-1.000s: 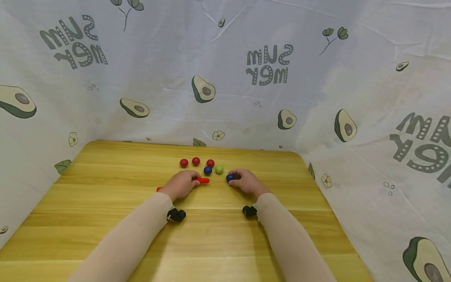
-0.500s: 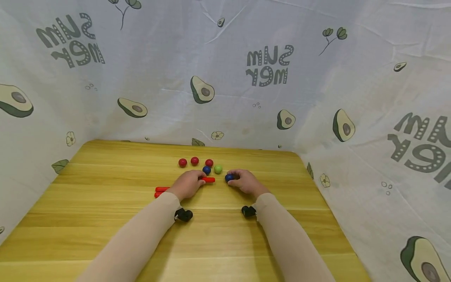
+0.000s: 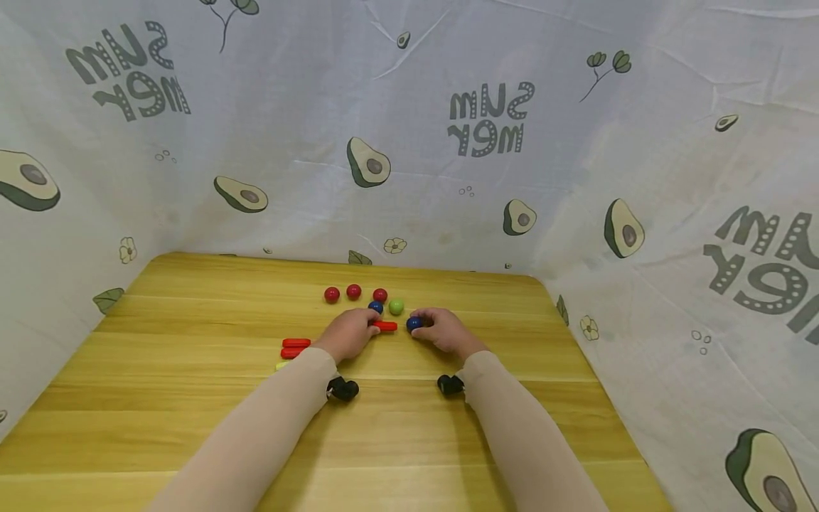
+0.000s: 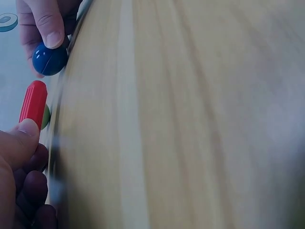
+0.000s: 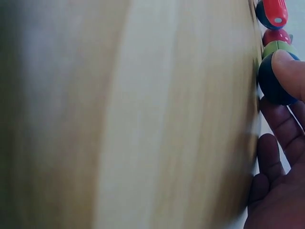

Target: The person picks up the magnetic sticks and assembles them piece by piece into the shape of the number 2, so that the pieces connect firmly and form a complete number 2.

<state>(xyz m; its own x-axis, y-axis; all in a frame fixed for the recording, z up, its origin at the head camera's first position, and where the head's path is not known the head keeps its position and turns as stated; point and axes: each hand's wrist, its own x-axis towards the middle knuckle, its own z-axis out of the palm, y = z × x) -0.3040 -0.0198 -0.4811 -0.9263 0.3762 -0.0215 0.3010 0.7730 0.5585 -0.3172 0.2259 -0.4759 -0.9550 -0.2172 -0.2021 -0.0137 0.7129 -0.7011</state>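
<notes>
My left hand (image 3: 348, 333) pinches a short ribbed red rod (image 3: 386, 326) near one end, its free end pointing right. In the left wrist view the thumb presses on the red rod (image 4: 34, 101). My right hand (image 3: 446, 330) pinches a glossy blue ball (image 3: 414, 323) between thumb and fingers. A small gap separates the rod's tip from that ball. Behind the left fingertips sits a second blue ball (image 3: 375, 307), partly hidden, with a green ball (image 3: 397, 306) beside it. Beyond them lie red balls (image 3: 354, 291).
Two more red rods (image 3: 296, 343) lie left of the left hand. A yellow piece (image 3: 281, 365) shows there, mostly hidden by the left sleeve. The wooden table (image 3: 397, 441) meets a printed cloth (image 3: 422, 213) at its back and sides.
My left hand has moved right with the red rod, bringing its tip closer to the blue ball. The rods on the left came into view. The right hand has barely shifted.
</notes>
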